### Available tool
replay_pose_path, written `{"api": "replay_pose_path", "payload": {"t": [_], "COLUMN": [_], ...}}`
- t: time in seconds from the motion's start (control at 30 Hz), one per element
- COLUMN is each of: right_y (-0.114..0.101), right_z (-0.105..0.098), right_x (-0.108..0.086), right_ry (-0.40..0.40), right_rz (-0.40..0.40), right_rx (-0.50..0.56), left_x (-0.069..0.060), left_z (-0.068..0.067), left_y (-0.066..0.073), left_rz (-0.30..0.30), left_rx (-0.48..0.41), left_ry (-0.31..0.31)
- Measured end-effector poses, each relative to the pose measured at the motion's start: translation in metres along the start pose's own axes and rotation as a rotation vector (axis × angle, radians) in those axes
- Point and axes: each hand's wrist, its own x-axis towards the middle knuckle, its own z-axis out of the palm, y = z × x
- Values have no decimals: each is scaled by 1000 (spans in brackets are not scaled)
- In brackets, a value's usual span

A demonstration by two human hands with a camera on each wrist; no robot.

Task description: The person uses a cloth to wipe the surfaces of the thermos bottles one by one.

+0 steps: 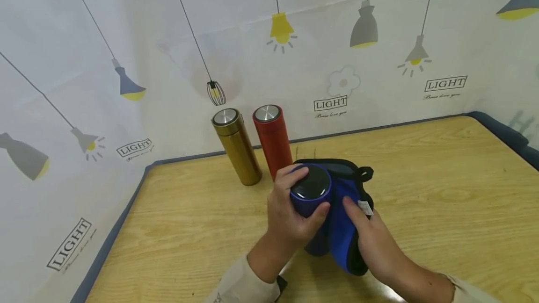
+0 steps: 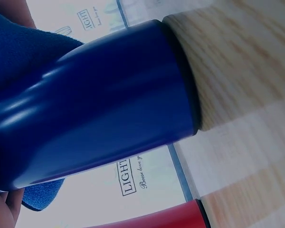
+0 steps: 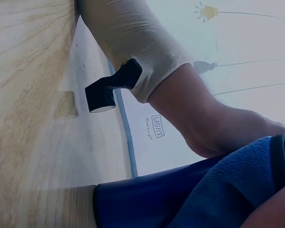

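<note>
A dark blue vacuum flask point(image 1: 310, 205) with a shiny black lid top stands upright, its base at the tabletop. My left hand point(image 1: 288, 205) grips it around the lid, thumb at the near side and fingers over the far edge. In my right hand point(image 1: 376, 244) is a blue fleecy cloth point(image 1: 343, 228) with black edging, a black hanging loop and a small white label. The thumb lies on its blue face, and the other fingers are hidden behind it. The cloth lies against the flask's right side, as the right wrist view also shows.
A gold flask point(image 1: 239, 153) and a red flask point(image 1: 274, 141) stand upright behind my left hand, both with silver lid tops. The wood-grain table point(image 1: 189, 233) meets a white printed backdrop point(image 1: 168, 120) along its back and left edges.
</note>
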Motion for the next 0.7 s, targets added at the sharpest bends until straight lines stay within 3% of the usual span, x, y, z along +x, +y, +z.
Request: {"api": "replay_pose_path", "payload": {"t": [0.2,0.7], "right_y": [4,3], "right_z": [2,3], "right_x": [-2,4], "right_ry": [-26,-8], "right_rz": [-87,30], "right_rx": [3,-19], "left_x": [-3,-1], "left_z": [0,0], "left_y": [1,2], "left_rz": [-12,-2], "left_rx": [-4,-1], "left_ry": [-4,-8]}}
